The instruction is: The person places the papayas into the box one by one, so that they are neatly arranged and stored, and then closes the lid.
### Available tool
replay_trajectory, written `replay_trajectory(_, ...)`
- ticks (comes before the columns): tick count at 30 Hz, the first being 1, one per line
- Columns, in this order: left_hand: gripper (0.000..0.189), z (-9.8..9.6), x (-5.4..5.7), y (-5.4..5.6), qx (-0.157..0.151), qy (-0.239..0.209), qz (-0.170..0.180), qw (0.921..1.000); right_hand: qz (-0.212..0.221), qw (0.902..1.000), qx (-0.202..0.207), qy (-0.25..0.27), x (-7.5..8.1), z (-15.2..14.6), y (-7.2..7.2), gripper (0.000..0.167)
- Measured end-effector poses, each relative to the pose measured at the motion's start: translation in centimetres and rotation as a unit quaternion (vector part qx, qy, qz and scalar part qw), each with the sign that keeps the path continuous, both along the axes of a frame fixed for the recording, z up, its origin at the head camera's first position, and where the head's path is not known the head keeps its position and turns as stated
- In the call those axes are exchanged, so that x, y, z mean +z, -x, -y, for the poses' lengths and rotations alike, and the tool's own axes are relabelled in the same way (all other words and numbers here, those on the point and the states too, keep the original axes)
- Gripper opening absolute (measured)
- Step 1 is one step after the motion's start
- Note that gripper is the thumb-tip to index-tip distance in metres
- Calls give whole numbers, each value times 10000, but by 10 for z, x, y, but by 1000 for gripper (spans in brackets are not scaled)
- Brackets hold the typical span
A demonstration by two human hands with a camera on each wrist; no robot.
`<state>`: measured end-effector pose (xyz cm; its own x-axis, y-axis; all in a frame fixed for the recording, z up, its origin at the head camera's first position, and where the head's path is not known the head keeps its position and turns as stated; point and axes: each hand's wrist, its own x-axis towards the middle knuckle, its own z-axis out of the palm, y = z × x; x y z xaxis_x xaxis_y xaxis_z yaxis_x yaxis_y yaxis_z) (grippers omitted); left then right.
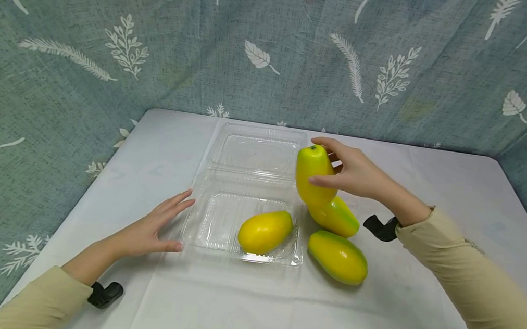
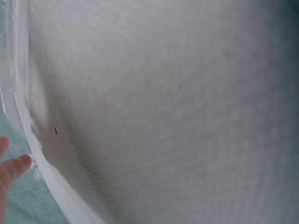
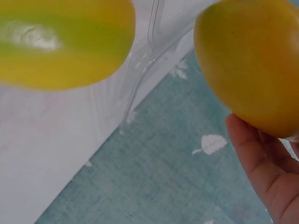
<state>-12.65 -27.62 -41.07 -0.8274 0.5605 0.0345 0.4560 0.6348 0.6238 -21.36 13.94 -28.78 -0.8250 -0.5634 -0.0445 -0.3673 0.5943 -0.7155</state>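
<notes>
My right hand [image 1: 354, 170] grips a yellow-green papaya [image 1: 314, 177] between thumb and fingers. It is held upright with its stem end up, beside the clear box's right edge. In the right wrist view this papaya [image 3: 252, 65] fills the upper right, with fingertips against its underside. Behind and below it, partly hidden, lies a second papaya [image 1: 339, 218]; another papaya [image 1: 337, 257] rests nearer on the cloth. One papaya [image 1: 264, 232] lies inside the open clear plastic box [image 1: 210, 238]. My left hand [image 1: 149, 233], fingers spread, is at the box's left edge and holds nothing.
The box's clear lid [image 1: 260, 151] is folded back flat toward the rear of the table. A white cloth [image 1: 227, 307] covers the table. Behind it and along the sides hangs a blue-green leaf-patterned curtain [image 1: 199, 44].
</notes>
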Motion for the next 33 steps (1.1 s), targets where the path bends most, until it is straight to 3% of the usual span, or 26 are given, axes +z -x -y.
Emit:
replay_trajectory(11, 86, -1, 2, 0, 36, -7, 83, 10000, -322, 9989, 323, 90, -11, 19, 4, 73)
replay_trajectory(33, 86, -1, 2, -2, 18, -43, 59, 10000, -146, 9985, 378, 369, -37, 38, -1, 62)
